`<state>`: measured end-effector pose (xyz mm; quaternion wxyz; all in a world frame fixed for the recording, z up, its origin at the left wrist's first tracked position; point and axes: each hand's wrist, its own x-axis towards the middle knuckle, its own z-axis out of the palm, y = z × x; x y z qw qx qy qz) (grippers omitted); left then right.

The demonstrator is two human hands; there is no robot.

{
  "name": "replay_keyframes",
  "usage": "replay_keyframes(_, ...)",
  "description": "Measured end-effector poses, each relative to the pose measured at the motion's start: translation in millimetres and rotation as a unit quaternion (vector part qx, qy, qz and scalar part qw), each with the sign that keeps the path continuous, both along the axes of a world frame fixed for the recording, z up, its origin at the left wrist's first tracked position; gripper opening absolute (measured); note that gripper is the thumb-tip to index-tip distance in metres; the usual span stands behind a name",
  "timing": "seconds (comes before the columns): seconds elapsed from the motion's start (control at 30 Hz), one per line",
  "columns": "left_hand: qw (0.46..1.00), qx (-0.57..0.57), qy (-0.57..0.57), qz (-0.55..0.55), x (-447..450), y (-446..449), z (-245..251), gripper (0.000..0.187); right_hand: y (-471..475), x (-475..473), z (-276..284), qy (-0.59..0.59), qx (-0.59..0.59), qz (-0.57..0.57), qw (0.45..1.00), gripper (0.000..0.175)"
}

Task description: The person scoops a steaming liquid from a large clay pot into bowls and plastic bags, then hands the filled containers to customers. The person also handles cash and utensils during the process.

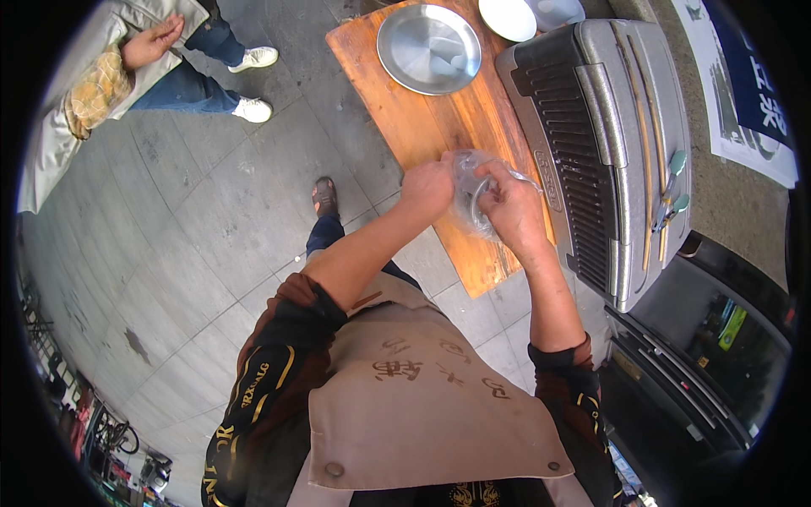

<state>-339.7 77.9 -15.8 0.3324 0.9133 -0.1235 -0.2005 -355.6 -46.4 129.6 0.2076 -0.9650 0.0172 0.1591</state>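
Over a wooden table (421,127), a clear plastic bag (467,166) is between my two hands. A round transparent shape with a curved rim shows in it; whether that is a container or folded film, I cannot tell. My left hand (431,185) is closed on the bag's left side, its fingertips hidden behind the plastic. From the right, my right hand (518,206) pinches the bag with bent fingers beside the round rim. On the far part of the table lies a shiny round metal tray (415,47).
A white bowl (507,18) stands at the table's far end. Right of the table is a large grey insulated box (573,146), with wooden sticks (638,120) and green-tipped tongs (668,196) on its lid. Another person (152,70) stands on the tiled floor (209,184) at far left.
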Motion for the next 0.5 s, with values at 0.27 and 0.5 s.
replay_keyframes(0.27, 0.997, 0.036, 0.067, 0.000, 7, 3, 19, 0.028, -19, -3, 2, 0.020, 0.148, -0.064, 0.987, 0.031)
replay_keyframes(0.5, 0.990, -0.099, 0.003, 0.096, -10, 39, 4, 0.038, -63, -17, 50, 0.059, 0.483, -0.198, 0.851, 0.027)
